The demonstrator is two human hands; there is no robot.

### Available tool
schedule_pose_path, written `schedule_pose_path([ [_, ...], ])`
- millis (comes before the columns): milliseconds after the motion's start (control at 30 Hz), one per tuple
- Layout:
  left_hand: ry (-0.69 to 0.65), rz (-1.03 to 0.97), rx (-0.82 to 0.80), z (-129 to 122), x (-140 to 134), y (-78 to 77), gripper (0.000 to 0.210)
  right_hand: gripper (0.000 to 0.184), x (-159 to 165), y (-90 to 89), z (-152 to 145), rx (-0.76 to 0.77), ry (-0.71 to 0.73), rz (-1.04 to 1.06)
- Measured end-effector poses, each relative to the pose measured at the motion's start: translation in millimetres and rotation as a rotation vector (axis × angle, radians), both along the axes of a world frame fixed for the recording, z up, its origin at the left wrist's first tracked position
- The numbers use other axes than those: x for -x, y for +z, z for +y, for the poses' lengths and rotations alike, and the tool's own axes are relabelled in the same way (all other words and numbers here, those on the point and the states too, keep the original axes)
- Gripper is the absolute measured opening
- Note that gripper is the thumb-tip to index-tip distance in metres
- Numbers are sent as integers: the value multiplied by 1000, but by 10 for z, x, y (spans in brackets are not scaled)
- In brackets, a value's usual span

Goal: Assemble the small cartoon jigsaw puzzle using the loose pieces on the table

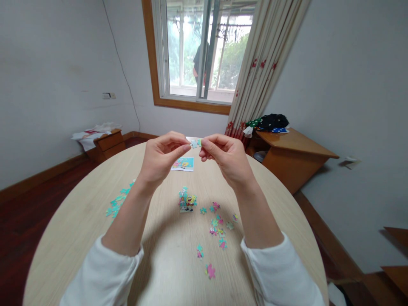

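Both of my hands are raised over the far side of the table, fingertips close together. My left hand [164, 155] pinches a light blue puzzle piece [194, 144] between thumb and forefinger. In the same pinch grip, my right hand [228, 159] has a greenish puzzle piece [199, 143]. The two pieces are side by side; whether they touch I cannot tell. Below the hands, a partly joined puzzle section [187, 200] with a yellow cartoon figure lies flat. A small picture card [185, 164] lies behind it, partly hidden by my left hand.
Loose pieces [219, 229] are scattered right of the joined section. Another group of turquoise pieces [116, 202] lies left, partly behind my left forearm. The round table [79, 238] has a wooden cabinet [293, 148] with clothes on its right. A window [197, 51] is ahead.
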State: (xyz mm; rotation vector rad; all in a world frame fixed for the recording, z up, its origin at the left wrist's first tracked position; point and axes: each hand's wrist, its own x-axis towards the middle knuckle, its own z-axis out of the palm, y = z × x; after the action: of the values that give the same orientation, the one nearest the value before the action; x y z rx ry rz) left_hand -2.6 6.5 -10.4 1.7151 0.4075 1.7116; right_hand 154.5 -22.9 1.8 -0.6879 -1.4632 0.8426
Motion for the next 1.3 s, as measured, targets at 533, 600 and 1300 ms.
schedule_pose_path([
  [533, -29, -15, 53, 4, 7, -11, 28, 32, -5, 8, -25, 20, 109, 0],
  [600, -37, -26, 62, 9, 8, -13, 28, 33, -6, 16, -40, 16, 122, -23],
  [1300, -17, -23, 69, 35, 24, -39, 24, 38, 10, 49, -98, 15, 119, -115],
])
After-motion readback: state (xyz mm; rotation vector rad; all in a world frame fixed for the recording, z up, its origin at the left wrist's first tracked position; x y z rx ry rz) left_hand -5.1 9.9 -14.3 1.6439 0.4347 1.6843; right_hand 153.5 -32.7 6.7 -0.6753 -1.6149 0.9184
